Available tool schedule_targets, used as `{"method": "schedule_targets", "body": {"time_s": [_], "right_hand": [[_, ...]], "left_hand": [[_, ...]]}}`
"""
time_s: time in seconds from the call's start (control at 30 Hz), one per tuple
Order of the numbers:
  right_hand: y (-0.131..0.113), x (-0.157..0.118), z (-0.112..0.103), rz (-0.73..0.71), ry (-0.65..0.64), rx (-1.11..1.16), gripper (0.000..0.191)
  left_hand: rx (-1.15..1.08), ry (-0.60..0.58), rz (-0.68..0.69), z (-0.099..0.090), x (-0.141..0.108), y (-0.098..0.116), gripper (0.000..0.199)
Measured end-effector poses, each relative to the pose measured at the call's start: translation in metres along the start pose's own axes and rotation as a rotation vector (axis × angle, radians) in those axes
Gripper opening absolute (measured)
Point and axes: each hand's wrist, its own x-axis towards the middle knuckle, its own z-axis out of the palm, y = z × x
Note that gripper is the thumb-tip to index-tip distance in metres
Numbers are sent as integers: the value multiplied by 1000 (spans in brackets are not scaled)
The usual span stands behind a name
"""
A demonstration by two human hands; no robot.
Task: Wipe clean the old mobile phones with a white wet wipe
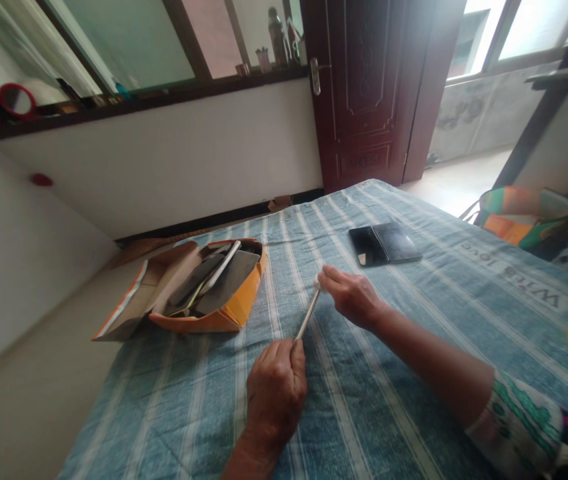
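Above the striped bed cover, my left hand (278, 387) is closed around the near end of a slim, pale, straight object (307, 313). It looks like a rod or a flat thing seen edge-on; which one I cannot tell. My right hand (351, 293) is closed at the far end, its fingertips pinching a small white bit (317, 285), perhaps tissue, against it. Beyond my right hand lie two dark, flat, phone-like devices, a glossy one (368, 248) and a greyer one (397, 241), side by side. An open orange cardboard box (244, 293) stands left of my hands, holding several dark flat devices.
A blue and white striped cover (344, 413) spreads beneath everything. Past its far edge are a white wall (214, 153) and a dark red door (364, 100). Bottles and a round red mirror (17, 100) stand on the window ledge. A colourful chair (524, 207) is at the right.
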Motion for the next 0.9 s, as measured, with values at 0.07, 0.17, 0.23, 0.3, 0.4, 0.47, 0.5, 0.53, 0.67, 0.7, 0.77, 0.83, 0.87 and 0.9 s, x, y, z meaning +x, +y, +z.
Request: {"method": "schedule_targets", "body": {"time_s": [0.07, 0.17, 0.23, 0.3, 0.4, 0.47, 0.5, 0.53, 0.67, 0.7, 0.77, 0.83, 0.87, 0.9], "right_hand": [[5, 3, 1, 59, -3, 28, 26], [9, 4, 1, 113, 5, 83, 25], [9, 2, 1, 126, 13, 110, 25], [7, 1, 1, 116, 16, 135, 26], [2, -1, -1, 79, 14, 165, 28], [-3, 0, -4, 36, -2, 181, 29], [-6, 0, -6, 7, -14, 192, 30], [-8, 0, -8, -22, -27, 205, 30], [-16, 0, -12, -73, -55, 248, 29], [-17, 0, -12, -71, -54, 254, 29], [-19, -1, -11, -65, -45, 262, 30], [-19, -1, -9, -67, -23, 262, 30], [-20, -1, -8, -70, -6, 254, 30], [-20, -1, -7, -75, 14, 240, 30]], "left_hand": [[-11, 1, -9, 0, 0, 1, 39], [-44, 4, -41, 1, 0, 2, 39], [-80, 28, -55, 3, -2, 2, 39], [-115, 81, -53, 6, -3, 0, 38], [-153, 159, -32, 10, -4, -5, 37], [-183, 178, -30, 11, -4, -7, 36], [-201, 175, -33, 11, -4, -8, 36], [-218, 168, -41, 11, -4, -8, 35], [-249, 128, -53, 10, -4, -10, 32], [-238, 132, -48, 10, -5, -10, 31], [-184, 161, -22, 8, -5, -10, 28], [-86, 217, 37, 6, -4, -10, 25], [-30, 252, 74, 4, -3, -9, 23], [20, 287, 114, 2, -2, -9, 21]]}}
